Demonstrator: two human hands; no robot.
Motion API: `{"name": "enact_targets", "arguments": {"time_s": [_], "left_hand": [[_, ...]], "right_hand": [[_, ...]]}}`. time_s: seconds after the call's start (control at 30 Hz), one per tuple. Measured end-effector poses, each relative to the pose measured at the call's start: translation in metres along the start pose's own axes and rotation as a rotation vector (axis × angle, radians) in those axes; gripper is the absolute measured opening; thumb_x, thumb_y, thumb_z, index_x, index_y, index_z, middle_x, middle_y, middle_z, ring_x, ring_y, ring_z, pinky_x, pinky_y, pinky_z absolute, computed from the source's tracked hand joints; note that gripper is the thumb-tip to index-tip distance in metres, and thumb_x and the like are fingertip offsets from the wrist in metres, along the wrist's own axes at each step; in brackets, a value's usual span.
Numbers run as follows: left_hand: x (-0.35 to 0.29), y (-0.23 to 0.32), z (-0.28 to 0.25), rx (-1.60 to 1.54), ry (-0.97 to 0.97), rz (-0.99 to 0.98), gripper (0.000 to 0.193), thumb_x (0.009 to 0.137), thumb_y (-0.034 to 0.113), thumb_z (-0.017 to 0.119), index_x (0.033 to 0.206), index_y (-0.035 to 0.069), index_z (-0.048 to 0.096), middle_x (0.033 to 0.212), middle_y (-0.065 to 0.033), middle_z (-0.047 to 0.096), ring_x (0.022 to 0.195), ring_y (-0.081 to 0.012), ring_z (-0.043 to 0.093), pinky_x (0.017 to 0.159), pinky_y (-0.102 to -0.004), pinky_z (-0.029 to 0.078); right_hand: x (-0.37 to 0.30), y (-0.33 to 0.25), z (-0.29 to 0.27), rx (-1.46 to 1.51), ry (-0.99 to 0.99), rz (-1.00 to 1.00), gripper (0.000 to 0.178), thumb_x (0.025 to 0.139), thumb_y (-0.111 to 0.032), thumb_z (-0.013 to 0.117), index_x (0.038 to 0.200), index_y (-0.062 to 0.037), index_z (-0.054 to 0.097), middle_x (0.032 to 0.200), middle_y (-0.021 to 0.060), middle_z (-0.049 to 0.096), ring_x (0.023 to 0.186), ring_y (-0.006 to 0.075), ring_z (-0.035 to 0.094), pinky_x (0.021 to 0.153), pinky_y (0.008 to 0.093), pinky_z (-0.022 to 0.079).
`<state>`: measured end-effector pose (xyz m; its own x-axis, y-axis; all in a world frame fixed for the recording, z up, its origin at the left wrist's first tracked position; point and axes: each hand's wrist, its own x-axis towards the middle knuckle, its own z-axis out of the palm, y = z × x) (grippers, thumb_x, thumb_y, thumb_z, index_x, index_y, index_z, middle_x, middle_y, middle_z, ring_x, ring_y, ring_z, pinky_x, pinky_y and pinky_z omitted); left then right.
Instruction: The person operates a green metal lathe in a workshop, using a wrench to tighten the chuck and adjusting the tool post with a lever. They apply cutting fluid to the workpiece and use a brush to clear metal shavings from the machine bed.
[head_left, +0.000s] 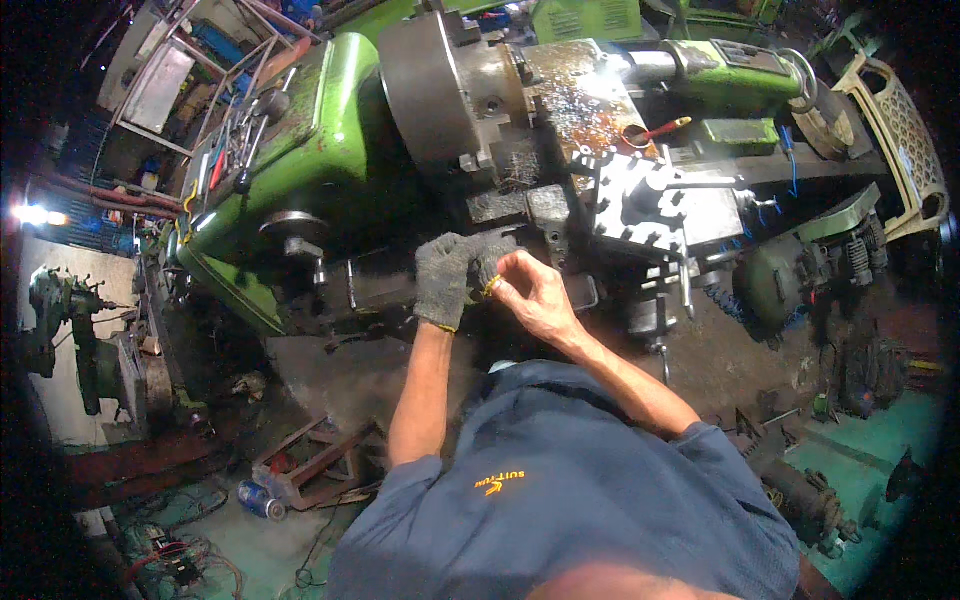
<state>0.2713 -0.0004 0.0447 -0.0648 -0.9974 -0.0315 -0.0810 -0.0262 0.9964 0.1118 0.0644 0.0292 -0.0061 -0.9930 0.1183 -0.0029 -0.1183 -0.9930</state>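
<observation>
From my remote feed, the bare right hand (537, 298) pinches the yellow cuff (491, 286) of a loose grey knit glove (487, 262) between both hands; the gloved left hand (442, 275) is against it, its finger closure hidden from me. I judge the gloving half complete: left covered, right bare. Beyond stand the lathe chuck (425, 95) and square tool post (640, 200).

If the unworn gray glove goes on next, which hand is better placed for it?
Likely the right hand: it is bare and pinches the yellow cuff of the unworn glove. The left hand is gloved.
</observation>
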Motion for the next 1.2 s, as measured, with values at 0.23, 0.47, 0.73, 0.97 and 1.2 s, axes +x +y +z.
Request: {"name": "enact_targets", "arguments": {"time_s": [0.23, 0.47, 0.73, 0.97, 1.2], "left_hand": [[-0.024, -0.008, 0.025, -0.022, -0.051, -0.003, 0.014, 0.091, 0.012, 0.068, 0.090, -0.002, 0.073, 0.087, -0.0033, 0.071, 0.079, -0.0102, 0.062, 0.072, -0.0287, 0.050], [-0.056, 0.008, 0.040, 0.510, -0.018, 0.195, 0.026, 0.090, 0.022, 0.075, 0.104, 0.001, 0.071, 0.098, -0.0080, 0.071, 0.091, -0.0175, 0.067, 0.082, -0.0316, 0.053], [-0.063, -0.017, 0.038, 0.808, 0.008, 0.258, 0.014, 0.091, 0.014, 0.070, 0.096, 0.001, 0.072, 0.091, -0.0129, 0.072, 0.082, -0.0215, 0.068, 0.073, -0.0359, 0.052], [-0.057, -0.058, 0.046, 0.343, 0.029, 0.045, 0.013, 0.094, 0.007, 0.063, 0.088, 0.001, 0.072, 0.081, -0.0044, 0.070, 0.070, -0.0129, 0.062, 0.063, -0.0321, 0.049], [-0.060, -0.023, 0.061, -0.313, -0.104, -0.313, 0.019, 0.101, 0.018, 0.064, 0.089, 0.005, 0.072, 0.082, -0.0031, 0.070, 0.065, -0.0082, 0.058, 0.052, -0.0223, 0.041]], "right_hand": [[-0.010, 0.027, -0.024, 0.002, 0.067, 0.018, 0.017, 0.092, -0.015, 0.069, 0.095, 0.0014, 0.064, 0.077, 0.0064, 0.062, 0.069, 0.0113, 0.053, 0.062, 0.0306, 0.045], [-0.005, 0.033, -0.033, 0.140, 0.011, 0.206, 0.025, 0.097, -0.022, 0.065, 0.086, 0.0002, 0.061, 0.073, 0.0011, 0.059, 0.068, 0.0085, 0.052, 0.061, 0.0289, 0.044], [-0.015, 0.035, -0.038, -0.065, -0.020, 0.254, 0.022, 0.093, -0.022, 0.067, 0.088, -0.0011, 0.063, 0.076, 0.0087, 0.063, 0.070, 0.0188, 0.061, 0.066, 0.0354, 0.049], [-0.025, 0.008, -0.039, -0.254, 0.028, -0.335, 0.016, 0.086, -0.003, 0.066, 0.099, 0.0009, 0.059, 0.095, 0.0185, 0.061, 0.086, 0.0384, 0.064, 0.075, 0.0430, 0.053], [-0.028, 0.078, -0.041, -0.539, -0.179, -0.120, 0.014, 0.088, -0.011, 0.059, 0.090, 0.0035, 0.061, 0.089, 0.0255, 0.065, 0.086, 0.0455, 0.066, 0.073, 0.0522, 0.052]]}}
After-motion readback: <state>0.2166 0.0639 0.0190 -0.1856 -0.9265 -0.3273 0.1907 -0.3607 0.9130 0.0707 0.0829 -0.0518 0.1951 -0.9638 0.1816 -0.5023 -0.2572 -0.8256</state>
